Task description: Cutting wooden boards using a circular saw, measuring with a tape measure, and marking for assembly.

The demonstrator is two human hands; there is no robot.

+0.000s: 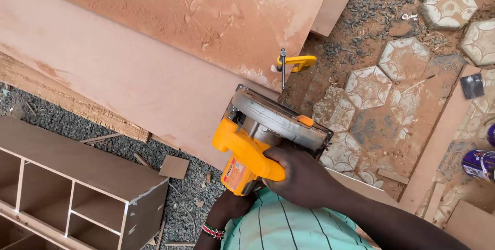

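Observation:
A yellow circular saw with a metal blade guard sits at the near edge of a large reddish-brown board. My right hand is closed around the saw's yellow handle. My left hand, with a beaded band at the wrist, is low beside my striped shirt, under the saw's body; its fingers are hidden. A yellow-handled clamp grips the board's edge just beyond the saw.
A second dusty board lies on top of the first. A brown shelf unit with open compartments stands at the lower left on gravel. Hexagonal paving stones, wood strips and a blue can are on the right.

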